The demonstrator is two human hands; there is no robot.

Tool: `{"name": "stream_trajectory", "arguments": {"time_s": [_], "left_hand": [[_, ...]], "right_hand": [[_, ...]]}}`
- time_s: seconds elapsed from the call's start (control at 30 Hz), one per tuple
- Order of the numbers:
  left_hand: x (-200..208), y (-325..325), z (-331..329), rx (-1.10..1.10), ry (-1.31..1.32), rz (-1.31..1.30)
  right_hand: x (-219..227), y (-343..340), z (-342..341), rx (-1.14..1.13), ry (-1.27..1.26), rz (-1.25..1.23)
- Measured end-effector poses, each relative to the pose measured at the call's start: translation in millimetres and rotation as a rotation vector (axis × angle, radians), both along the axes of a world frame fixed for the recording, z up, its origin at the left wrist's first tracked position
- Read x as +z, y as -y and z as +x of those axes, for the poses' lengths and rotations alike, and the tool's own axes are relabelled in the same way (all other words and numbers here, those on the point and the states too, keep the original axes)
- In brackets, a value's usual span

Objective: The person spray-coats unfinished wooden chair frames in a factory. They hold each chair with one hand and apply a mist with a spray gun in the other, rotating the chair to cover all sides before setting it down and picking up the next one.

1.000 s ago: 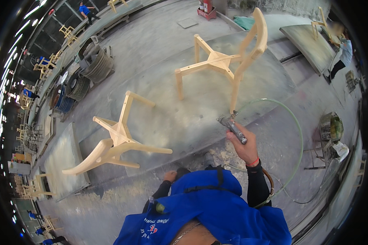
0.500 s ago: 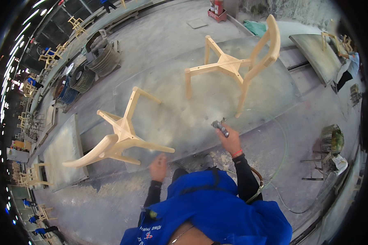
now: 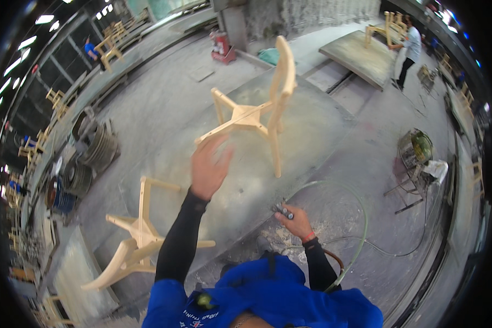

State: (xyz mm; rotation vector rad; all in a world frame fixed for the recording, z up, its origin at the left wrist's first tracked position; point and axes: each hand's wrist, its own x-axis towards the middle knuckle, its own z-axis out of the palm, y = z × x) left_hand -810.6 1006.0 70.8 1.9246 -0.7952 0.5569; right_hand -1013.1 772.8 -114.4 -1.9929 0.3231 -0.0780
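My left hand (image 3: 209,168) reaches forward, fingers stretched and apart, slightly blurred. It overlaps the near front leg of a pale wooden chair frame (image 3: 248,116); whether it touches cannot be told. That frame stands upright with a curved backrest and a cross-shaped seat support without a seat. My right hand (image 3: 297,223) is closed around a small metal spray gun (image 3: 282,211), held low near the edge of a flat grey panel (image 3: 246,183). A second wooden chair frame (image 3: 143,236) of the same kind is at the left, beside my left forearm.
A pale green hose (image 3: 364,216) loops on my right. Large metal drums (image 3: 98,145) stand at the left, a bucket on a stand (image 3: 415,148) at the right. Red fire extinguishers (image 3: 221,45) sit far ahead. A co-worker (image 3: 410,49) handles a chair frame at far right.
My left hand has risen from beside the left chair frame and reached forward to the other one. The view has turned right. My right hand still holds the spray gun, now nearer my body.
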Motion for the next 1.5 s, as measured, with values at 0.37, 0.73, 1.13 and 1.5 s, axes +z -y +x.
{"name": "stream_trajectory", "arguments": {"time_s": [0.37,0.73,1.13,1.5], "left_hand": [[18,251,135,-0.063,-0.18,0.078],[25,197,207,-0.471,-0.098,0.287],[-188,67,153,0.02,-0.208,0.341],[-186,-150,-133,0.25,-0.563,0.555]], "right_hand": [[-26,5,-114,-0.369,-0.008,-0.088],[-36,8,-112,-0.35,-0.151,0.025],[-21,10,-88,-0.317,-0.143,0.245],[-25,67,-36,-0.406,0.086,0.532]]}}
